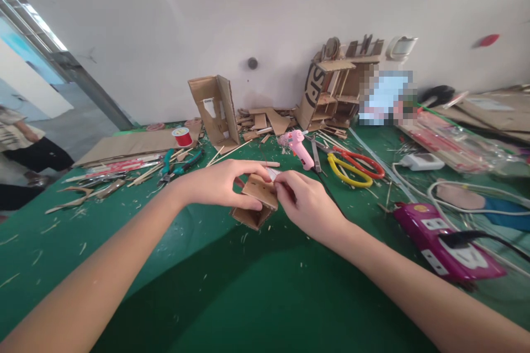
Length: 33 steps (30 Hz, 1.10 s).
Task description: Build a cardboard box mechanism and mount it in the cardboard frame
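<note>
A small brown cardboard box [265,193] with dark holes in its top face sits low over the green table in front of me. My left hand [223,183] grips it from the left, thumb on the near side and fingers curled over the far side. At the box's upper right corner, my right hand [305,198] has thumb and fingers pinched together. A small white pointed piece [272,174] shows at those fingertips; I cannot make out what it is. The fingers hide part of the box's right edge.
Beyond the hands lie a pink glue gun [301,149], yellow-handled scissors [350,172], green-handled pliers [167,166] and a red thread spool [182,137]. Cardboard structures [213,113] stand by the wall. A magenta power strip [447,242] with cables is at right. A person [25,143] is at far left.
</note>
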Motion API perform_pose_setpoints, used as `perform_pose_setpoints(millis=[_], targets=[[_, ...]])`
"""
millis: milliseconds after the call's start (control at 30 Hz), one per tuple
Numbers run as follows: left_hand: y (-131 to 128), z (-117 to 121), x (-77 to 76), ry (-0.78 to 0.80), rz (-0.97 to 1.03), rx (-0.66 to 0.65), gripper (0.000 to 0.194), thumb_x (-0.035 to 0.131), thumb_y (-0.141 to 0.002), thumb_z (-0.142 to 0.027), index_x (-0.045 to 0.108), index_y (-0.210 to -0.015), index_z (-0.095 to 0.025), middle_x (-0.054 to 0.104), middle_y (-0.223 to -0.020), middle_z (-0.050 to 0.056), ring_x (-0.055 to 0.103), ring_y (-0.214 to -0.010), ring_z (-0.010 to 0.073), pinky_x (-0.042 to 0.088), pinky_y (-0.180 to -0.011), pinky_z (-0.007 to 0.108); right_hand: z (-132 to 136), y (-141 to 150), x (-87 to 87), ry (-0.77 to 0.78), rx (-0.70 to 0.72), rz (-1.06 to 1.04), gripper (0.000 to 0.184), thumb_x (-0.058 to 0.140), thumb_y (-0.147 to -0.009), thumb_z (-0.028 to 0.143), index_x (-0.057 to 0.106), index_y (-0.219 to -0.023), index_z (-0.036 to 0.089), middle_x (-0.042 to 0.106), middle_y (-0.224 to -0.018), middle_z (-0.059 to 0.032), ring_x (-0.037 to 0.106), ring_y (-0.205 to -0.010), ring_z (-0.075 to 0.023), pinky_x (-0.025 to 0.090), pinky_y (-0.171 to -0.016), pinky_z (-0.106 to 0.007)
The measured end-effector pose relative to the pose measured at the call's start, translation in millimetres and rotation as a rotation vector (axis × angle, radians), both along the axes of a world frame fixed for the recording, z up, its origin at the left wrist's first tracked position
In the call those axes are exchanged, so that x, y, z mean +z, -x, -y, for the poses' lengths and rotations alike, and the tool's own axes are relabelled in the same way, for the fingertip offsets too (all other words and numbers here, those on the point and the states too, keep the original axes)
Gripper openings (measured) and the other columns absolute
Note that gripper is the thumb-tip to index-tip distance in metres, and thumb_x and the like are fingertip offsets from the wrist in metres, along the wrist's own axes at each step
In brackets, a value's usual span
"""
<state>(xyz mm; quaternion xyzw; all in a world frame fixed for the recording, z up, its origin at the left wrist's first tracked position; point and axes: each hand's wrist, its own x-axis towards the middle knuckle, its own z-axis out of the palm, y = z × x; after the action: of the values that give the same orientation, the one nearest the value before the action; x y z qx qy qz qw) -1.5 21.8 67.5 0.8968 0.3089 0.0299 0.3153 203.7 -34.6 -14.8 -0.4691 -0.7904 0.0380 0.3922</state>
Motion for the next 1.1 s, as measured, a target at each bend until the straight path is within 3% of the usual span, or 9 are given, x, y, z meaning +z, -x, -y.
perform_pose_setpoints(millis=[233,433,667,1100], targets=[[3.1,-6.3,-2.3,0.047,-0.030,0.017,0.045,0.062,-0.088,-0.048,0.055,-0.132,-0.034,0.054,-0.144,0.001,0.058,-0.118,0.0243,0.048,-0.088,0.031,0.1,-1.1,-0.9,-0.007,0.004,-0.057,0.011,0.047,-0.094,0.016,0.058,-0.091,0.019,0.069,-0.083,-0.0047,0.062,-0.070,-0.0167,0.044,-0.063,-0.027],[3.7,-9.2,-5.4,0.137,0.008,-0.001,0.050,0.060,-0.090,-0.049,0.050,-0.137,-0.036,0.051,-0.147,0.000,0.052,-0.130,0.0249,0.047,-0.097,0.032,-4.2,-2.3,-0.8,-0.002,0.048,-0.104,0.014,0.049,-0.093,0.012,0.062,-0.091,0.019,0.068,-0.083,-0.0035,0.062,-0.072,-0.0147,0.046,-0.066,-0.025],[7.3,-10.5,-5.1,0.108,0.062,-0.033,0.046,0.074,-0.079,-0.044,0.062,-0.122,-0.031,0.061,-0.132,0.003,0.057,-0.122,0.0253,0.048,-0.097,0.035,-4.8,-5.2,-3.8,-0.051,0.125,-0.043,0.019,0.047,-0.095,0.013,0.064,-0.100,0.019,0.068,-0.095,-0.0071,0.063,-0.079,-0.0161,0.050,-0.070,-0.028],[8.1,-11.1,-6.6,0.122,0.099,-0.052,0.038,0.074,-0.079,-0.039,0.064,-0.114,-0.028,0.062,-0.131,0.004,0.056,-0.124,0.0247,0.047,-0.099,0.036,-1.7,-3.8,-3.7,-0.093,0.083,0.072,0.021,0.046,-0.096,0.016,0.065,-0.102,0.016,0.067,-0.091,-0.0076,0.064,-0.076,-0.0164,0.051,-0.067,-0.028]])
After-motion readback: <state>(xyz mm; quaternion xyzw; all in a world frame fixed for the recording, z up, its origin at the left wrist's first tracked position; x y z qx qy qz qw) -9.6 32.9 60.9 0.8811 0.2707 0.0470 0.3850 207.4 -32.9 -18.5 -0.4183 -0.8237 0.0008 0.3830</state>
